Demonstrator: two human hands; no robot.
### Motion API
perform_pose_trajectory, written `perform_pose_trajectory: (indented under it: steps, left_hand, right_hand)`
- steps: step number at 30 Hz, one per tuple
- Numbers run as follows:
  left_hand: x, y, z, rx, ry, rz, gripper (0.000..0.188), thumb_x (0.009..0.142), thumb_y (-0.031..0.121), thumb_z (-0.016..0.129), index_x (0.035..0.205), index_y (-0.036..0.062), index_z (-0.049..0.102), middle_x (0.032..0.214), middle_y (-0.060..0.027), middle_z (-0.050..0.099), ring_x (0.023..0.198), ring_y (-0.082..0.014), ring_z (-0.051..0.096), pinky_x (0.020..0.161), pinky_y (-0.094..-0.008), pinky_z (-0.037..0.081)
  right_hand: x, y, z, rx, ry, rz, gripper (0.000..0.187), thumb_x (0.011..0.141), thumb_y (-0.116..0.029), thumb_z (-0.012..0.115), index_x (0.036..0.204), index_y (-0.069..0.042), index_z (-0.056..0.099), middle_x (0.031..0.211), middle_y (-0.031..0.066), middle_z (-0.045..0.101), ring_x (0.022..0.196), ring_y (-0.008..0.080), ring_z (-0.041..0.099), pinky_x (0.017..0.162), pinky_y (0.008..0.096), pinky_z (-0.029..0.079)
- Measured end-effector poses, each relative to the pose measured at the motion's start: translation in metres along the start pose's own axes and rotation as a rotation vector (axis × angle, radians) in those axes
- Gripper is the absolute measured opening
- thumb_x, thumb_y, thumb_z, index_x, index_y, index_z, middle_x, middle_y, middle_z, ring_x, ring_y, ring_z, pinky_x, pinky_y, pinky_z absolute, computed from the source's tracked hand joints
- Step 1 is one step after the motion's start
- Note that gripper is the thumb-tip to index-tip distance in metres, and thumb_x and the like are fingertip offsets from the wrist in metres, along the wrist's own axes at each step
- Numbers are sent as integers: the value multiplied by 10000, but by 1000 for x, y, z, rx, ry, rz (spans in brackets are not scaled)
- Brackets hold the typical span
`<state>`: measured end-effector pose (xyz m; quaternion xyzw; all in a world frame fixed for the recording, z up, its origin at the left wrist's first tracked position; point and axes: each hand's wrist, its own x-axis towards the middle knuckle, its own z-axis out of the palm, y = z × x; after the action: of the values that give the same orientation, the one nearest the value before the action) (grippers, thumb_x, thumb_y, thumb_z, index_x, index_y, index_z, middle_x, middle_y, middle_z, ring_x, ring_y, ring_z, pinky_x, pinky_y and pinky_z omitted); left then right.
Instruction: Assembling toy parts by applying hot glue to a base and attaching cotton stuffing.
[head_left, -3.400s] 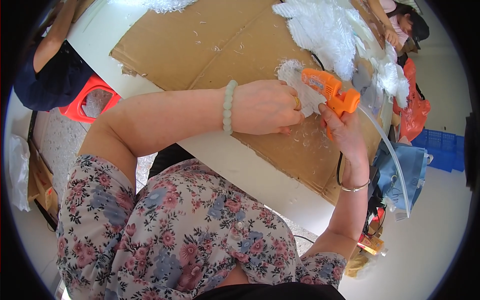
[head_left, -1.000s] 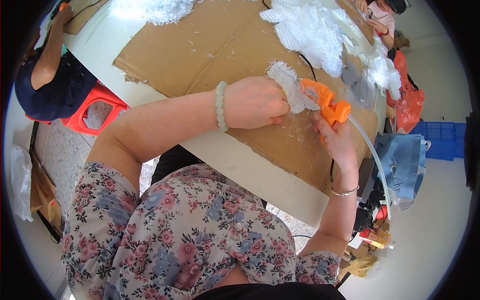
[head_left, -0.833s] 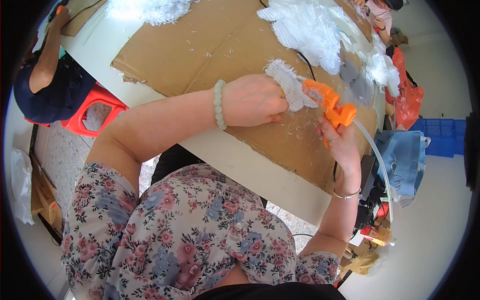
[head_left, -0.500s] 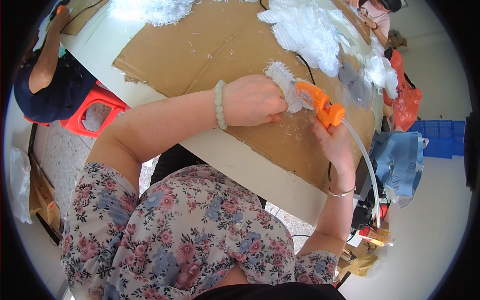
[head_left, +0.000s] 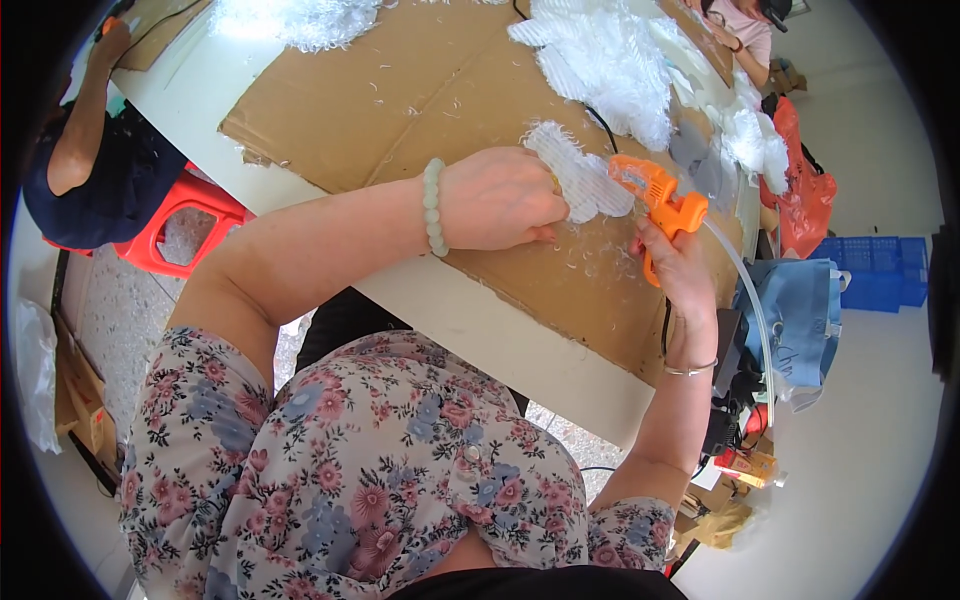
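Clamped on an orange glue gun, the right hand holds it just beside the right edge of a fringed white piece.
Brown cardboard covers much of a white table, with a heap of white fringed material at far right. From the gun's rear, a clear rod curves near and right. The left hand, fingers curled, meets the piece's left side; whether they pinch it cannot be told. That piece lies between the hands.
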<state>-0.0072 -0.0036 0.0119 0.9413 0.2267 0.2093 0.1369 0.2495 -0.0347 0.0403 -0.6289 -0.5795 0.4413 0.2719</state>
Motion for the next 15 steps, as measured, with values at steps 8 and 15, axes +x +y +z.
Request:
perform_pose_trajectory:
  steps: [8,15]
  left_hand:
    - [0,1,-3,15,-17,-12,217,709,186,675,854,41,606,845,-65,631,813,-267,580,764,-361,453]
    - [0,1,-3,7,-5,2,206,713,181,672,848,40,606,842,-65,630,812,-269,577,764,-360,452]
  right_hand:
    - [-18,-2,-8,97,-112,8,120,879,-146,551,922,-38,521,745,7,541,687,99,526,628,230,405]
    - [-7,1,-7,110,31,-78,125,882,-147,550,937,-41,513,745,8,546,675,89,517,611,227,397]
